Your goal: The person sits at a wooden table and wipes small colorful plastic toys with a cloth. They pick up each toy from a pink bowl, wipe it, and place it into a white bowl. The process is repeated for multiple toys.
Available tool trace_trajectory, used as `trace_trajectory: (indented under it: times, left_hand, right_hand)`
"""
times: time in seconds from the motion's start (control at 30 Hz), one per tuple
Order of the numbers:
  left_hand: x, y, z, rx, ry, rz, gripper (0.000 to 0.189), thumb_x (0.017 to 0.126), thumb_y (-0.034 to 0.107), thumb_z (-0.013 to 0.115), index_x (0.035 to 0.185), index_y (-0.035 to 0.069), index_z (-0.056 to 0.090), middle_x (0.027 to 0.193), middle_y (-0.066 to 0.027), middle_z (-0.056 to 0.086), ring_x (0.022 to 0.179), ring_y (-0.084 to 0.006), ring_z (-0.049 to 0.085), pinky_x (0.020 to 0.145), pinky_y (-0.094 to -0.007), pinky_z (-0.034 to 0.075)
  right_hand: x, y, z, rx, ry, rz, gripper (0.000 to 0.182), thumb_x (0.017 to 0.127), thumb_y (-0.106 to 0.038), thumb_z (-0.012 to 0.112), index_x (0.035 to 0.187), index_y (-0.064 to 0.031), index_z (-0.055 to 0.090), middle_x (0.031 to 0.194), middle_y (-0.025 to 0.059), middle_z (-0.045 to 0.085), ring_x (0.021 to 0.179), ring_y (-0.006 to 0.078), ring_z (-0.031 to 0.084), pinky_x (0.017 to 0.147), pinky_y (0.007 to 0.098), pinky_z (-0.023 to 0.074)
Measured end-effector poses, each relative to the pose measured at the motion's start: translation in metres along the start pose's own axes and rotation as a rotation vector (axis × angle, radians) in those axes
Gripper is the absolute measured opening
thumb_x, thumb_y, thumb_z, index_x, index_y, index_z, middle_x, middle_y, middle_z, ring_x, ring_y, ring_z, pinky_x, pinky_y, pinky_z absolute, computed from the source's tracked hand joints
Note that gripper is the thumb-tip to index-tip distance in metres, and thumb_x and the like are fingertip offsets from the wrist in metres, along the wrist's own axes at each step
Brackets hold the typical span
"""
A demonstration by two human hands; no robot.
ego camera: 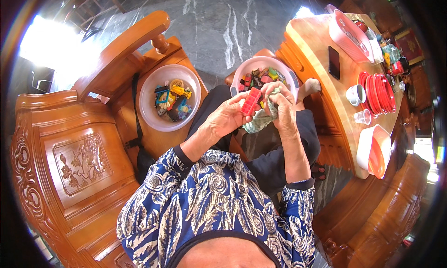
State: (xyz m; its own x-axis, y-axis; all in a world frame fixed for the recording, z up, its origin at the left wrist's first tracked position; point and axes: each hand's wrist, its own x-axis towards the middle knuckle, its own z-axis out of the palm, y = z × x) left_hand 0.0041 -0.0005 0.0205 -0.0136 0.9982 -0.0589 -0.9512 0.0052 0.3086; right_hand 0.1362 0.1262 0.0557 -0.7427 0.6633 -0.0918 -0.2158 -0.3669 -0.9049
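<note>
Between the thumb and fingers of my left hand (227, 116) is a red plastic toy block (250, 101) with hollow compartments facing up. My right hand (282, 104) grips a crumpled pale green cloth (260, 121), whose loose part hangs below the fingers, close beside the block. Just beyond both hands stands a whitish basin (241, 70) holding small toys, among them a red toy car (248, 80); my fingers hide its near side. To my left, a second white basin (146, 107) sits on the wooden seat with several plastic toy pieces (173, 100) in it.
At right, a wooden table (314, 34) bears a phone (334, 62), a pink basket (349, 37), red plates (379, 93), a white mug (355, 94), a clear cup (362, 116) and a white container (370, 149). A carved wooden bench (83, 163) is left. A black strap (137, 107) lies beside the left basin.
</note>
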Motion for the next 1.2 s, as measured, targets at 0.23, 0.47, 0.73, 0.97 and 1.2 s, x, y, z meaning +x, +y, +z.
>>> trace_trajectory:
  times: [0.23,0.47,0.73,0.97,1.2]
  left_hand:
    - [0.002,0.0,-0.012,0.025,0.063,0.046,0.041,0.085,0.018,0.064,0.12,0.003,0.05,0.104,-0.0059,0.061,0.091,-0.0145,0.06,0.078,-0.0294,0.05]
    - [0.002,-0.004,-0.014,0.028,0.128,0.052,0.035,0.085,0.016,0.064,0.116,0.004,0.052,0.097,-0.0039,0.061,0.084,-0.0141,0.06,0.074,-0.0294,0.051]
    - [0.0,-0.004,-0.013,0.048,0.084,0.01,0.03,0.085,0.016,0.064,0.112,0.005,0.054,0.098,-0.0046,0.061,0.085,-0.0142,0.06,0.073,-0.0285,0.051]
    - [0.0,-0.007,-0.009,0.106,0.118,0.019,0.035,0.083,0.017,0.066,0.114,0.005,0.053,0.102,-0.0044,0.06,0.091,-0.014,0.06,0.079,-0.0281,0.051]
    - [-0.001,0.002,-0.001,0.123,0.158,0.072,0.033,0.085,0.013,0.064,0.112,-0.001,0.054,0.099,-0.0056,0.061,0.087,-0.0139,0.06,0.08,-0.0275,0.051]
  right_hand:
    - [-0.003,0.005,0.014,-0.041,-0.22,-0.207,0.018,0.082,0.002,0.064,0.095,-0.0059,0.055,0.111,0.0039,0.052,0.099,0.0094,0.053,0.084,0.0229,0.0451]
    - [-0.001,0.02,0.018,-0.3,-0.142,-0.288,0.024,0.082,-0.005,0.067,0.102,-0.0035,0.053,0.112,0.0035,0.049,0.093,0.0103,0.056,0.083,0.0247,0.0479]
    - [0.002,0.021,0.014,-0.436,0.007,-0.4,0.012,0.084,-0.004,0.065,0.09,-0.0047,0.055,0.083,-0.0005,0.06,0.078,0.0058,0.056,0.07,0.0212,0.0462]
    - [0.004,0.024,0.004,-0.187,0.031,-0.174,0.015,0.083,-0.003,0.066,0.093,-0.0048,0.055,0.084,-0.0004,0.062,0.074,0.0058,0.056,0.068,0.0197,0.0465]
    - [-0.001,0.014,0.017,-0.09,-0.153,-0.038,0.048,0.078,-0.01,0.073,0.117,-0.0028,0.047,0.105,0.0052,0.057,0.094,0.0102,0.057,0.082,0.0232,0.0479]
